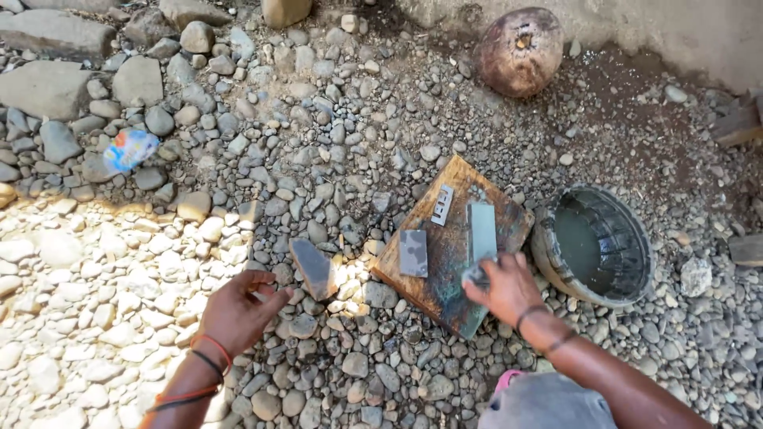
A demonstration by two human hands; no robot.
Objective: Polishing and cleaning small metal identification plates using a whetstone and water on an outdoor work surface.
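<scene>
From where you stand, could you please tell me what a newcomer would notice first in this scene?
The wet wooden board at centre, lying on the pebbly ground, draws the eye: it carries flat grey sharpening stones, and the right hand grips the near end of the longest one. Just right of it sits a dark round tub of water, with a brown coconut farther back. The left hand hovers open near a slanted flat stone.

Board (445,254) left of bucket (596,246)

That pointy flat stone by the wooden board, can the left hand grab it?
Probably yes: the left hand is open right beside the flat stone, with only loose pebbles between them.
</scene>
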